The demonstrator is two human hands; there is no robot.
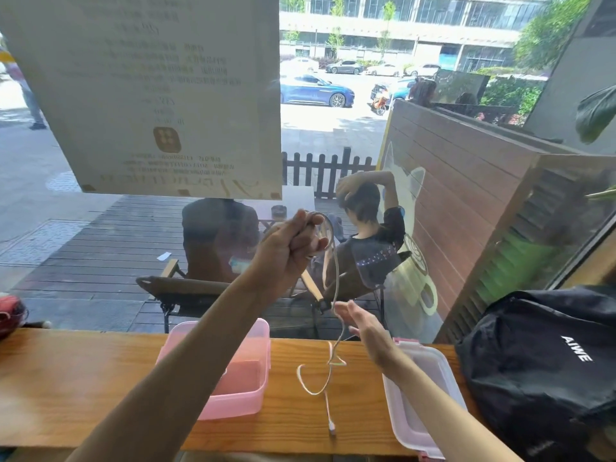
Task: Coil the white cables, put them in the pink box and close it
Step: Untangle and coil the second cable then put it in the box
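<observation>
While the box [230, 371] sat open and empty on the wooden worktop [66, 378], the coiling looked barely half done: the left hand [286, 251], raised, clenched a few loops of the cable [335, 288], whose tail trailed down to the worktop, plug end loose. The right hand [366, 325] was released, fingers by the hanging strand. The lid [416, 395] lay rightward, a black backpack [540, 361] beyond, a window behind
</observation>
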